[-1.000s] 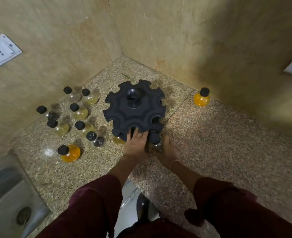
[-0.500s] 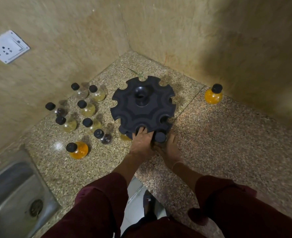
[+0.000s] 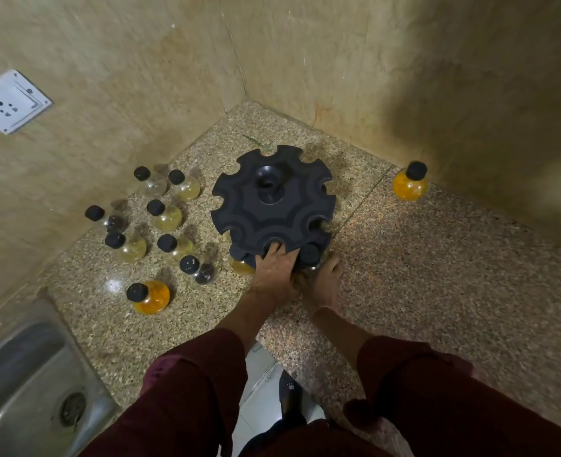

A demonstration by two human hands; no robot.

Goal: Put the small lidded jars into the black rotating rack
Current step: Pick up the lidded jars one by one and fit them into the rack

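Here, on a speckled desk (image 3: 437,275) in a tiled corner, the left hand (image 3: 277,267) presses the near rim of the black rack (image 3: 272,206), the right hand (image 3: 323,283) gripping a lidded jar (image 3: 309,253) alongside.

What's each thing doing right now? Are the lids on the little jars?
Black rack, upright, visible top notches empty.
Left hand, rests on the rack's near edge.
Right hand, holds a lidded jar at a near slot.
Eight jars left of the rack, upright, lids on.
Orange jar by the wall, upright, lid on.
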